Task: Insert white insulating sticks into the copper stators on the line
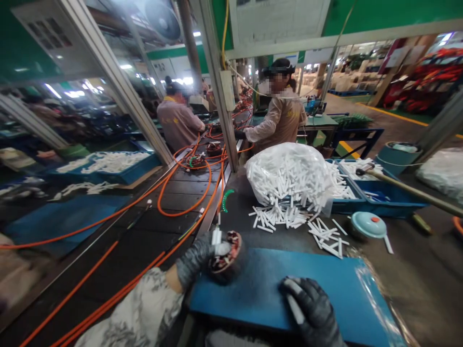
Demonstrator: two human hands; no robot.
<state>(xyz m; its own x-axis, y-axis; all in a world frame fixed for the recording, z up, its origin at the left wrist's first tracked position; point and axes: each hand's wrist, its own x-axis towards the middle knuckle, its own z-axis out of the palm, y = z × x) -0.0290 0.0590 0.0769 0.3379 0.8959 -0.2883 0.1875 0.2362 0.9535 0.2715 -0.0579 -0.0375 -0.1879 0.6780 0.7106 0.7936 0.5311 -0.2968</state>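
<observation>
My left hand (200, 255), in a dark glove with pale fingertips, is closed around slim white tubes (216, 236) that stand upright at the rim of a round wire-wound motor stator (233, 250). The stator sits tilted on the left edge of a blue mat (267, 270); my hand touches its left side and hides part of it. Lower right, over the mat, is my right hand (313, 308), gloved in black with pale thumb and forefinger. Its fingers are loosely bent and apart, and nothing is visible between them.
White tubes spill from a clear bag (289, 173) beside blue bins (379, 202). A round blue-lidded container (368, 225) stands right of them. Orange cables (184, 212) run along the dark conveyor (144, 231) at left. A metal post (220, 86) rises ahead; two co-workers work beyond.
</observation>
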